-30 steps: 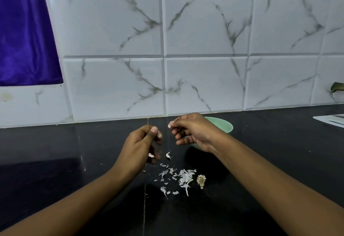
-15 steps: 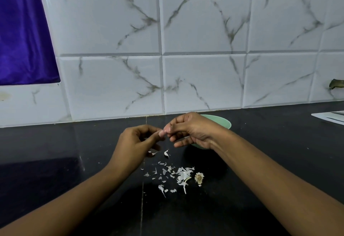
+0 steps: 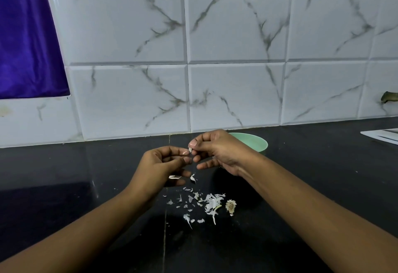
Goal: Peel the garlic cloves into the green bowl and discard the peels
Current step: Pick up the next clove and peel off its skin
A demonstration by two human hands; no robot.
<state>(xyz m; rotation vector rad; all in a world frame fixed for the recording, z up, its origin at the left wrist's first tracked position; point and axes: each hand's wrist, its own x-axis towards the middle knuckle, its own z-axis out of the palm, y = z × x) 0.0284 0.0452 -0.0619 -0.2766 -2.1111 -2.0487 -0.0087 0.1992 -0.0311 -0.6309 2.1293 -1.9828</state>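
My right hand (image 3: pixel 217 151) pinches a small white garlic clove (image 3: pixel 190 149) between thumb and forefinger above the black counter. My left hand (image 3: pixel 158 169) is curled, its thumb and forefinger tips meeting the clove's left side. The green bowl (image 3: pixel 257 142) sits just behind my right hand, which covers part of it; what it contains is hidden. Loose white peels (image 3: pixel 207 203) lie scattered on the counter below both hands, with a dry garlic root end (image 3: pixel 230 206) at their right. Two more peel bits (image 3: pixel 174 177) lie by my left fingers.
The black counter (image 3: pixel 86 186) runs back to a white marble-tiled wall (image 3: pixel 237 91). A purple cloth (image 3: pixel 25 35) hangs at the upper left. A flat white object (image 3: pixel 383 135) lies at the far right edge.
My hands, apart a second ago, have come together at the clove. My left thumb and forefinger moved right to meet my right fingertips. The peels on the counter have not moved.
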